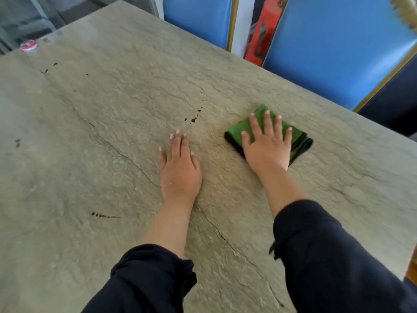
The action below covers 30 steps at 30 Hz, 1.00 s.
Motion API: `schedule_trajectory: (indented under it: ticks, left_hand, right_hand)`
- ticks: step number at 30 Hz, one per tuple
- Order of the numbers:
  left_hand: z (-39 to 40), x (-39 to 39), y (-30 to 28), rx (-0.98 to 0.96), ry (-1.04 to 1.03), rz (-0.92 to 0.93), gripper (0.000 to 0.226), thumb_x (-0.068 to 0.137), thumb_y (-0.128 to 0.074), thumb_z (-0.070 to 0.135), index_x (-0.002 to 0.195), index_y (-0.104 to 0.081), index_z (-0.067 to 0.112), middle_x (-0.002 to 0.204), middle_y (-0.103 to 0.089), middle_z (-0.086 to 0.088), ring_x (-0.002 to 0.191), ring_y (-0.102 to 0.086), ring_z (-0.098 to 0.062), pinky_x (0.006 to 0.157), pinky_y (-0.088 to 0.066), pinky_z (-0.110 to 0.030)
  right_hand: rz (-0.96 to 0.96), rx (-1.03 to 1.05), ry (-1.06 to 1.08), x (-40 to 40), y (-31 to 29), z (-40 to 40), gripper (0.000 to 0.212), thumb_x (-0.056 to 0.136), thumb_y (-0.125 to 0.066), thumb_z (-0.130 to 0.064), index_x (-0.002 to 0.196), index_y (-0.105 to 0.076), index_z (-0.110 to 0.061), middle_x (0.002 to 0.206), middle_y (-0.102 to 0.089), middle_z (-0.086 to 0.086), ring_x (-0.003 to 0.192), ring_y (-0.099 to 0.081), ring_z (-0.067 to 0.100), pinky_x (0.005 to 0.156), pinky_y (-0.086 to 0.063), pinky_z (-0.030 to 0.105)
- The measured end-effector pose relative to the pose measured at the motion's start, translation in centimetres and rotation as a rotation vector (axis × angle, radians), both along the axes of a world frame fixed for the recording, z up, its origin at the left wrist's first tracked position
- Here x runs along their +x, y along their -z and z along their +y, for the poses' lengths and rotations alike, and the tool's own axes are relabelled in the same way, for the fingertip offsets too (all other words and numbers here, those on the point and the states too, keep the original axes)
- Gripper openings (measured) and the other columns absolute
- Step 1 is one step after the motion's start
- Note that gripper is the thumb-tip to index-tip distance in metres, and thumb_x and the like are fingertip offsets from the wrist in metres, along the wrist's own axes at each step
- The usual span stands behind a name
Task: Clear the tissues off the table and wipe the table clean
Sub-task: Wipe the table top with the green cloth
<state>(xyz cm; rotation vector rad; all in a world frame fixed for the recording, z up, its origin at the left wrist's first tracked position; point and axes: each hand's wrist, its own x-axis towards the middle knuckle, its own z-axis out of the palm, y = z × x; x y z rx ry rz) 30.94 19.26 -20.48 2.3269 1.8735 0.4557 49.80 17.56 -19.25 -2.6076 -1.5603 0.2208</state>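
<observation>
The table [112, 109], a grey stone-look slab, carries a folded green cloth [300, 141] near its right edge. The right hand [267, 145] presses flat on the cloth, fingers straight and spread. The left hand [179, 168] lies flat on bare table just beside it, holding nothing. Dark spots [194, 119] dot the surface beyond the left hand. At the far left corner sits what seems a red bottle cap [28, 45].

Soft, even daylight fills the scene; the grey-green stone-textured bench [112, 123] shows a pale sheen toward its far left corner. Shadows are faint. Wide-angle bending curves the edges, and the blue padded chairs [338, 48] look slightly blurred
</observation>
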Motion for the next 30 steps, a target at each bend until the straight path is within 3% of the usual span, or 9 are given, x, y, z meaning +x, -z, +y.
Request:
schedule_trajectory:
  ticks: [4, 9, 12, 15, 16, 18, 20, 26, 30]
  left_hand:
    - [0.1, 0.2, 0.4, -0.027, -0.061, 0.056, 0.056, 0.099, -0.019, 0.027, 0.151, -0.01, 0.012, 0.16, -0.004, -0.007, 0.148, 0.003, -0.02, 0.12, 0.0, -0.045]
    - [0.4, 0.2, 0.4, -0.057, -0.065, 0.08, 0.057, 0.099, -0.017, 0.03, 0.152, -0.006, 0.013, 0.161, 0.0, -0.006, 0.148, 0.006, -0.018, 0.12, 0.001, -0.044]
    - [0.5, 0.0, -0.1, -0.067, -0.072, 0.009, 0.054, 0.097, -0.027, 0.028, 0.15, -0.021, 0.015, 0.16, -0.012, -0.004, 0.148, -0.008, -0.018, 0.12, -0.006, -0.04]
    - [1.7, -1.5, -1.0, 0.039, -0.076, 0.001, 0.05, 0.089, -0.033, 0.028, 0.134, -0.049, 0.016, 0.147, -0.041, -0.004, 0.134, -0.04, -0.025, 0.11, -0.027, -0.041]
    - [2.4, -2.1, -1.1, 0.058, -0.067, 0.041, 0.051, 0.089, -0.032, 0.03, 0.134, -0.049, 0.016, 0.146, -0.043, -0.004, 0.133, -0.04, -0.025, 0.112, -0.023, -0.044]
    - [3.5, -3.1, -0.8, -0.009, -0.046, 0.113, 0.055, 0.095, -0.027, 0.036, 0.145, -0.033, 0.016, 0.155, -0.026, -0.002, 0.145, -0.019, -0.022, 0.116, 0.002, -0.049]
    - [4.0, -3.4, -0.2, -0.076, -0.04, 0.132, 0.06, 0.096, -0.022, 0.04, 0.151, -0.015, 0.017, 0.16, -0.008, 0.0, 0.148, 0.001, -0.017, 0.117, 0.011, -0.049]
    - [4.1, -3.3, -0.3, -0.09, -0.043, 0.087, 0.062, 0.095, -0.024, 0.041, 0.152, -0.011, 0.019, 0.161, -0.003, 0.003, 0.148, 0.004, -0.014, 0.119, 0.007, -0.044]
    - [4.8, -4.3, -1.0, -0.112, -0.039, 0.01, 0.06, 0.094, -0.036, 0.045, 0.149, -0.022, 0.026, 0.159, -0.013, 0.008, 0.147, -0.01, -0.014, 0.119, -0.005, -0.039]
  right_hand:
    - [0.017, -0.03, 0.15, -0.3, 0.0, 5.6, 0.059, 0.097, -0.01, -0.048, 0.152, 0.002, -0.028, 0.16, 0.012, 0.003, 0.146, 0.015, 0.031, 0.116, 0.006, 0.055]
    - [0.001, 0.015, -0.239, -5.3, -0.1, 6.8, 0.058, 0.097, -0.008, -0.05, 0.151, 0.003, -0.031, 0.16, 0.01, 0.0, 0.146, 0.013, 0.029, 0.117, 0.004, 0.053]
    - [0.014, 0.018, -0.311, -5.7, 0.0, 3.0, 0.058, 0.097, -0.009, -0.055, 0.15, 0.003, -0.036, 0.16, 0.009, -0.004, 0.147, 0.014, 0.024, 0.118, 0.006, 0.051]
    - [0.003, 0.03, -0.097, -4.2, 0.3, 0.0, 0.059, 0.096, -0.008, -0.057, 0.15, 0.004, -0.036, 0.159, 0.01, -0.005, 0.146, 0.016, 0.023, 0.116, 0.01, 0.052]
    - [0.01, 0.026, -0.027, -3.8, 0.4, 0.2, 0.06, 0.096, -0.009, -0.057, 0.151, 0.003, -0.035, 0.16, 0.01, -0.003, 0.146, 0.016, 0.024, 0.116, 0.01, 0.053]
    - [0.02, 0.025, 0.055, -3.5, 0.2, 2.2, 0.06, 0.097, -0.013, -0.054, 0.152, -0.002, -0.031, 0.161, 0.007, 0.0, 0.146, 0.015, 0.026, 0.116, 0.007, 0.056]
    - [0.029, 0.039, 0.07, -3.7, 0.0, 4.9, 0.06, 0.098, -0.017, -0.051, 0.152, -0.006, -0.028, 0.161, 0.004, 0.001, 0.146, 0.012, 0.03, 0.115, 0.005, 0.059]
    - [0.037, 0.13, -0.166, -7.5, -0.5, 4.0, 0.053, 0.098, -0.026, -0.049, 0.145, -0.025, -0.024, 0.154, -0.021, 0.007, 0.145, -0.011, 0.028, 0.117, 0.0, 0.055]
    - [0.025, 0.037, -0.172, -7.9, 0.1, 1.5, 0.055, 0.098, -0.01, -0.052, 0.151, -0.006, -0.036, 0.161, 0.002, -0.003, 0.147, 0.011, 0.02, 0.116, 0.01, 0.055]
